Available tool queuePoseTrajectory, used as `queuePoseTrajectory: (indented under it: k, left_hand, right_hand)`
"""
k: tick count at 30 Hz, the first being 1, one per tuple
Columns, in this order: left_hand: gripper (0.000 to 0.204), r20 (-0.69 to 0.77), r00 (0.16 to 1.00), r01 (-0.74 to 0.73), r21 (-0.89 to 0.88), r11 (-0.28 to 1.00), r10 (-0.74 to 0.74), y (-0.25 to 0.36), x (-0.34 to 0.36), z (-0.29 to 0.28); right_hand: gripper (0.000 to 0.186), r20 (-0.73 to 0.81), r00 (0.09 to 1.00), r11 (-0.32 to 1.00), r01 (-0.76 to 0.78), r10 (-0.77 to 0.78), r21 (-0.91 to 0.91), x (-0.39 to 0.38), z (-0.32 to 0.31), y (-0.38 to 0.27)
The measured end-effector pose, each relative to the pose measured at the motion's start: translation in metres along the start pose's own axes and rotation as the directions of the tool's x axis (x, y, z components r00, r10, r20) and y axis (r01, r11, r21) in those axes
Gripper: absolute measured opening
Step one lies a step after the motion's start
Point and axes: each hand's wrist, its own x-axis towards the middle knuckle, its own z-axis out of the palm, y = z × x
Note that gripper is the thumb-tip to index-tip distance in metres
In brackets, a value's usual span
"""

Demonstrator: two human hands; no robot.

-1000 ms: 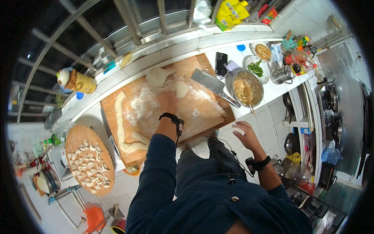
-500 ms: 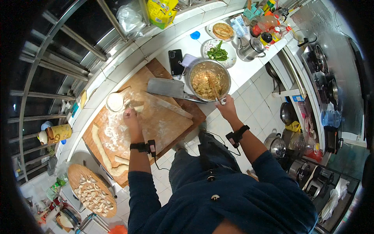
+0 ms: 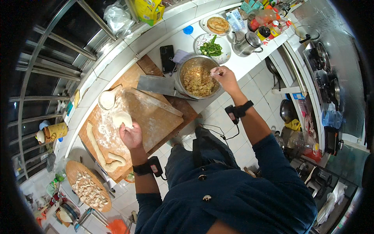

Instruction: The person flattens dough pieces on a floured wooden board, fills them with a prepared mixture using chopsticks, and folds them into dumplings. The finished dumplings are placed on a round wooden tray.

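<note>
My left hand (image 3: 131,135) is turned palm up over the floured wooden board (image 3: 156,128), its fingers holding a round, pale dough wrapper (image 3: 122,118). At the right rim of the metal pot (image 3: 187,90), my right hand (image 3: 223,77) has its fingertips pinched together above the chopped filling (image 3: 198,80). What they pinch, if anything, does not show clearly; the chopsticks seen earlier cannot be made out. A small container of white flour (image 3: 106,100) sits beyond the left hand. On the board's left side lies a bent dough rope (image 3: 97,146).
A broad cleaver (image 3: 156,85) lies beside the pot, near a black phone (image 3: 167,58). Behind stand a plate of green peppers (image 3: 210,48), a plate of flatbreads (image 3: 217,25) and a metal kettle (image 3: 247,43). A round wooden board of shaped dumplings (image 3: 89,187) is at lower left.
My left hand has turned palm up and now shows the wrapper. My right hand has moved up along the pot's right rim, and the chopsticks have gone from clear sight.
</note>
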Motion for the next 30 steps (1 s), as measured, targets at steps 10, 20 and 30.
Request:
queuePoseTrajectory:
  k: [10, 20, 30]
  left_hand:
    - [0.030, -0.370, 0.929, 0.138, 0.265, 0.954, -0.031, -0.075, -0.015, 0.025]
    - [0.030, -0.257, 0.958, 0.169, 0.148, 0.974, -0.127, -0.122, -0.003, 0.040]
    - [0.031, -0.370, 0.902, 0.371, 0.408, 0.834, -0.220, -0.154, 0.025, 0.032]
  right_hand:
    - [0.016, -0.143, 0.976, 0.973, -0.135, 0.163, 0.186, -0.015, -0.026, 0.044]
    - [0.022, -0.035, 0.898, 0.778, -0.360, 0.439, 0.515, -0.040, -0.010, 0.065]
    - [0.021, 0.096, 0.801, 0.452, -0.428, 0.591, 0.783, -0.045, -0.031, 0.113]
